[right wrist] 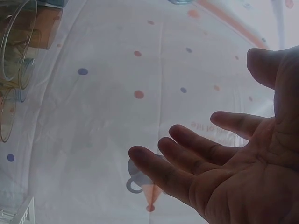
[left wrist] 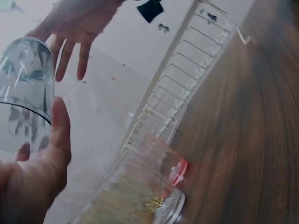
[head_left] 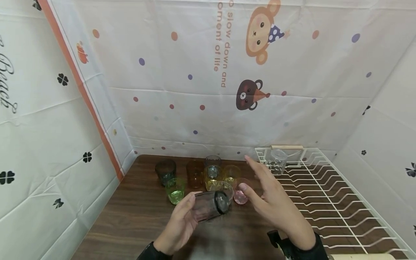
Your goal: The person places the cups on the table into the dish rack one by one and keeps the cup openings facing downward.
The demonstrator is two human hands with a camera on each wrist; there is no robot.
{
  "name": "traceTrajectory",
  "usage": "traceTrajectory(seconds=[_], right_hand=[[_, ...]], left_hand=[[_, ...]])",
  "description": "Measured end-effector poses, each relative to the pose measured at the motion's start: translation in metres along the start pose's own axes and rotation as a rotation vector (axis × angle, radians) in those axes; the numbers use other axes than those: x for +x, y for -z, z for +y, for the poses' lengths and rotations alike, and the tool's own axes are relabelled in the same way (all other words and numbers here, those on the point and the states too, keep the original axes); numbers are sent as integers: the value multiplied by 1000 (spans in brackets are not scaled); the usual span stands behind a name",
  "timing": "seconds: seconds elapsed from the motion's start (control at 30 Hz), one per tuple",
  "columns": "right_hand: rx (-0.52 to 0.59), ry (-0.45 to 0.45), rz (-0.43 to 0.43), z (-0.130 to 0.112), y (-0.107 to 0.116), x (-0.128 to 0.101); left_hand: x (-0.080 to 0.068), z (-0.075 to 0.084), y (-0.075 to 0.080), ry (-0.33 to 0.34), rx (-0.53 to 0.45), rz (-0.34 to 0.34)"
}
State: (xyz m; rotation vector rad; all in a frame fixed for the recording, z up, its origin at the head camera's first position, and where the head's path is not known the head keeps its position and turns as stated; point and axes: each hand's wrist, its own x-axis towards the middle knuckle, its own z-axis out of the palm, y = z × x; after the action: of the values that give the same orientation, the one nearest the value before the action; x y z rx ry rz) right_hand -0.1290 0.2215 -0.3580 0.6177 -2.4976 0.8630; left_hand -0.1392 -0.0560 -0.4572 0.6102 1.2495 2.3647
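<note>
My left hand grips a smoky grey glass tumbler, tipped on its side with one end toward the right. In the left wrist view the thumb and fingers wrap around this grey glass. To the right of it, my right hand is raised, thumb apart and fingers extended, touching nothing. The right wrist view has the same hand with an empty palm. Just behind the held glass are a clear glass and a pink glass, while a green glass stands to its left.
Farther back on the wooden table stand a dark glass, an amber glass and several yellow and clear ones. A white wire rack fills the right side, with a clear glass at its far end. Printed cloth hangs around.
</note>
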Motion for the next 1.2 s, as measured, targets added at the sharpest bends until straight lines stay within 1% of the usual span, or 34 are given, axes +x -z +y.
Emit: traceTrajectory(seconds=[0.1, 0.17, 0.27, 0.4, 0.6, 0.7, 0.93, 1.2], right_hand=[[-1, 8, 3, 0, 0, 0], [-4, 13, 7, 0, 0, 0], [-5, 28, 13, -1, 0, 0], [-4, 43, 13, -2, 1, 0], [4, 51, 7, -4, 1, -1], [4, 55, 5, -5, 1, -2], [9, 47, 1, -6, 3, -3], [3, 63, 8, -9, 6, -4]], left_hand=[[0, -1, 7, -25, -110, -102], [2, -2, 10, -44, -167, -145], [4, -3, 13, -46, -209, -184], [5, -4, 15, -35, -220, -174], [5, -4, 15, -25, -218, -200], [5, -4, 15, -14, -220, -199], [4, -4, 14, -14, -233, -211], [2, -4, 14, 9, -253, -205]])
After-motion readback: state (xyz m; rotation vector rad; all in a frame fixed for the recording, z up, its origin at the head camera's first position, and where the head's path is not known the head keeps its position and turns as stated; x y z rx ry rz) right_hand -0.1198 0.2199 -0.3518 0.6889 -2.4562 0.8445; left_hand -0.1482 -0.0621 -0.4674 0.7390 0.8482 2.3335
